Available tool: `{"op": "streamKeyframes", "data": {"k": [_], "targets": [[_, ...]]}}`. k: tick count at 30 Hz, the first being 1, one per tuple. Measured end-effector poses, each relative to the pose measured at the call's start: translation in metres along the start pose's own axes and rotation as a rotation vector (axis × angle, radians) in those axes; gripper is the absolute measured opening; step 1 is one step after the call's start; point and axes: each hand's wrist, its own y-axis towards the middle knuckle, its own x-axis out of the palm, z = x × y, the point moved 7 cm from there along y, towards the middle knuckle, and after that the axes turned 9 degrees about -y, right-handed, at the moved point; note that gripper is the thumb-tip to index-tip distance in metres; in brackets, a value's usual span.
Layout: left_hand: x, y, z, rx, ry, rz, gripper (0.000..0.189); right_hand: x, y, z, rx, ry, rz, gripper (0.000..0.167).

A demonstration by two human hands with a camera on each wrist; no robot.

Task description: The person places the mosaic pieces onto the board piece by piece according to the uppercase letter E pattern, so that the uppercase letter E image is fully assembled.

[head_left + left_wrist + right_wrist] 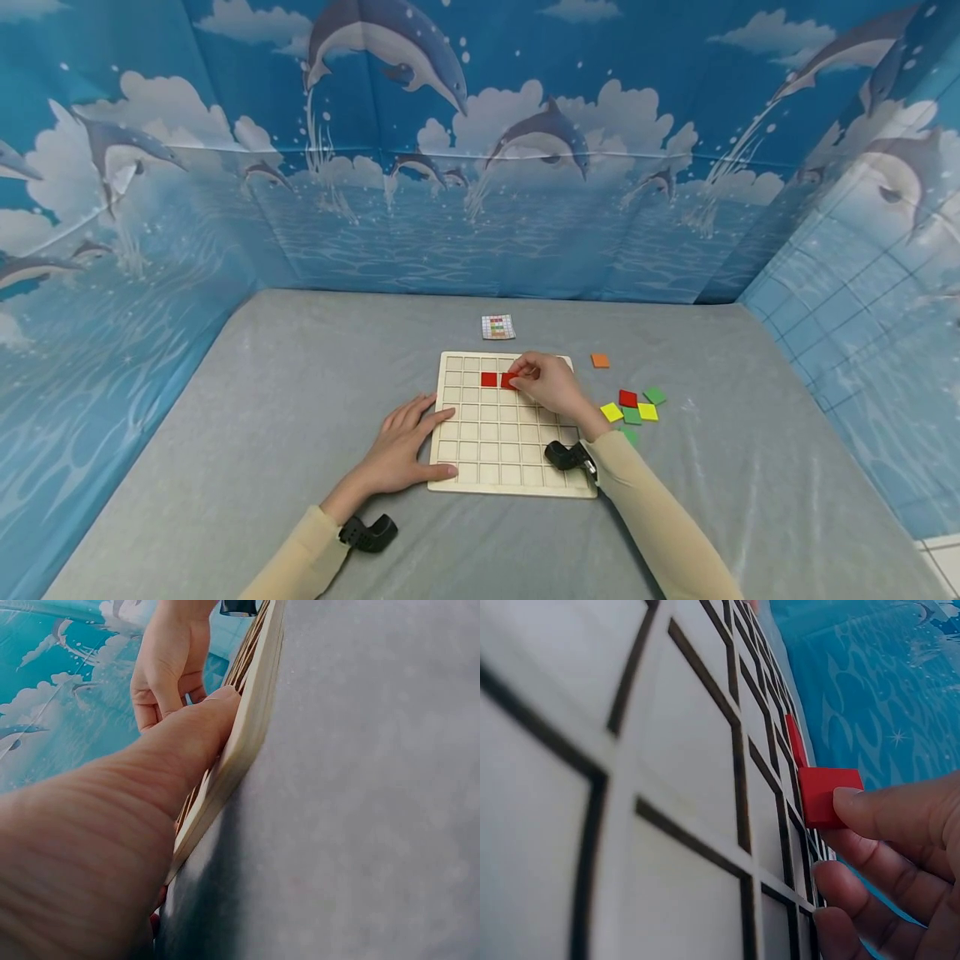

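Note:
A pale wooden grid board (487, 454) lies on the table, with one red square tile (489, 379) set in a cell of its second row. Just right of that tile, my right hand (551, 385) pinches another red tile (821, 796) between thumb and fingers, its edge right at the grid in the right wrist view. My left hand (401, 450) rests at the board's left side, fingers spread, thumb (217, 712) and index fingertip over its border.
A small card with a coloured grid pattern (498, 327) lies beyond the board. To the right are a lone orange tile (600, 361) and a loose group of yellow, green and red tiles (627, 398). A dolphin-print curtain (480, 233) borders the grey table (300, 375).

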Motion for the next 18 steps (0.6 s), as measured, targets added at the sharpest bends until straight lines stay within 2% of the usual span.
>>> {"op": "streamKeyframes", "data": {"k": [11,18], "targets": [[-0.0007,-0.0007,-0.0001,-0.001,0.006,0.003,0.08,0.0042,0.0029,0.0013,0.024,-0.021,0.002,0.009],[0.0001,-0.0001,-0.0002,-0.004,0.004,-0.001,0.08,0.0071,0.0024,0.0027,0.016,-0.094,0.006,0.016]]}}
